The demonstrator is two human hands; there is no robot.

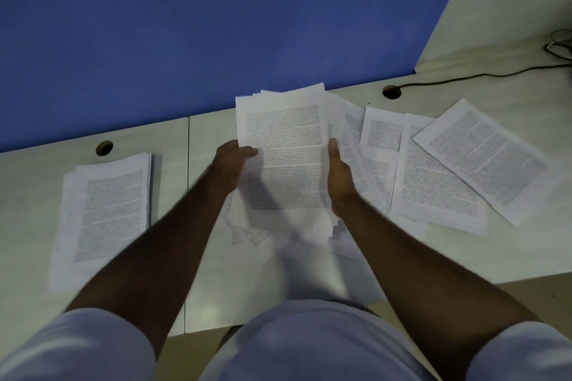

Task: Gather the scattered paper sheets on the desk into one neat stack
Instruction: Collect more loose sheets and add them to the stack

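Note:
A bundle of printed paper sheets (284,145) is held up above the middle of the desk (510,254), its top edges uneven. My left hand (232,164) grips the bundle's left edge, thumb on the front. My right hand (339,176) grips its right edge. A separate stack of sheets (108,210) lies on the desk at the left. Loose printed sheets (439,182) lie overlapping on the desk at the right, one tilted sheet (486,161) on top. More sheets (250,235) show under the bundle, partly hidden.
A blue partition (216,25) stands along the desk's far edge. Two round cable holes (104,147) (392,92) sit near it, and a black cable (483,75) runs from the right one to the far right. A seam (188,164) splits the desk.

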